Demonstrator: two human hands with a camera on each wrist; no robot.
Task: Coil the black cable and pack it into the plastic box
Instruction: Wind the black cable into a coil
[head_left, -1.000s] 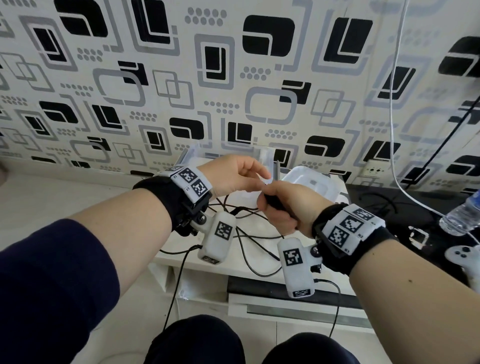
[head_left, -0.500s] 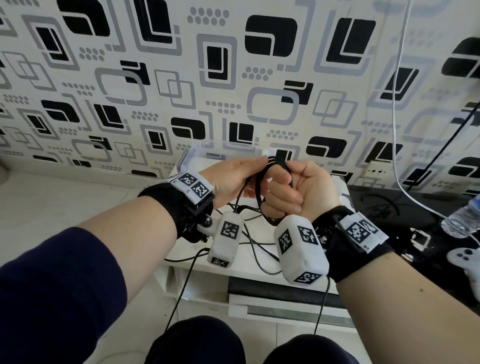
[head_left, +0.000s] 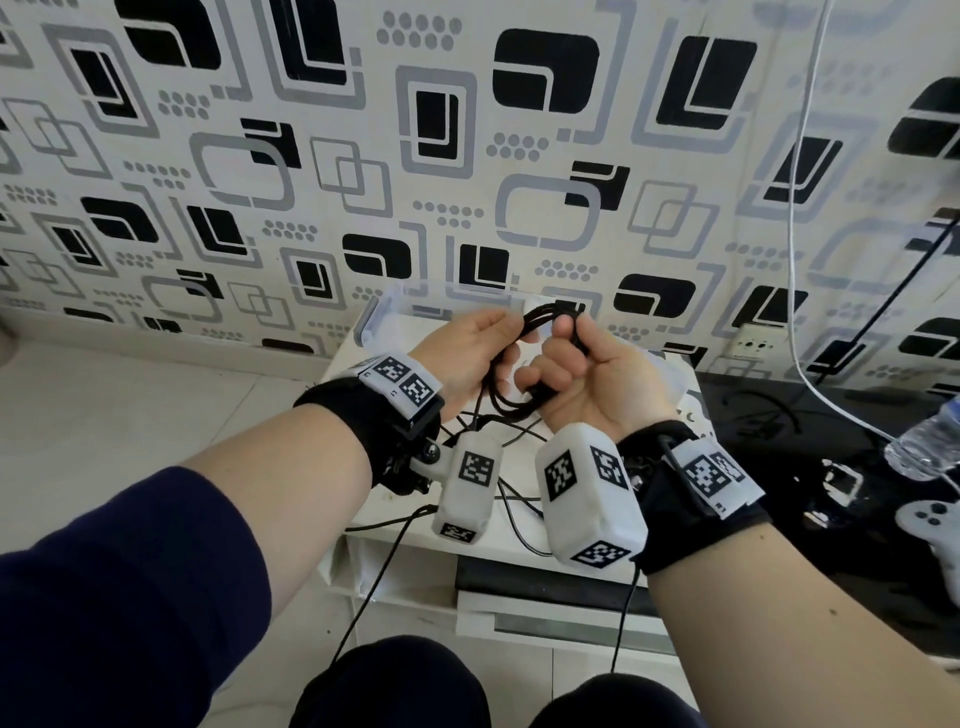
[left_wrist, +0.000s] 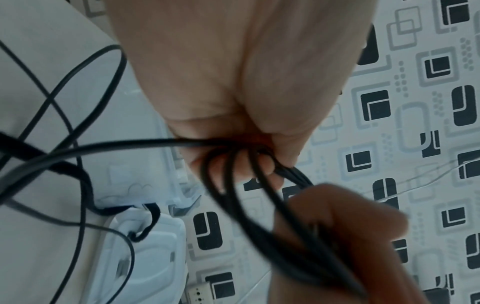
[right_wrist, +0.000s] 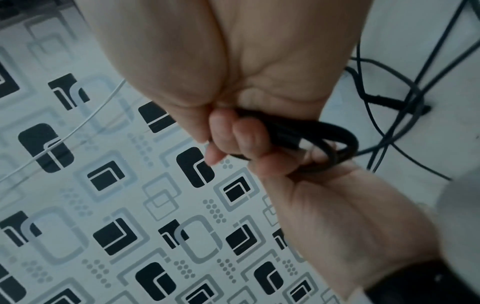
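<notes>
Both hands grip the black cable (head_left: 511, 364) bundle: left hand (head_left: 467, 358) pinching, right hand (head_left: 587, 379) clenched round it; loops run roughly up-down.

The thin black cable (head_left: 524, 358) is gathered into several narrow loops raised above the bench, its loose remainder trailing down onto the white surface, while the clear plastic box (head_left: 387, 312) sits open behind it against the patterned wall.
</notes>
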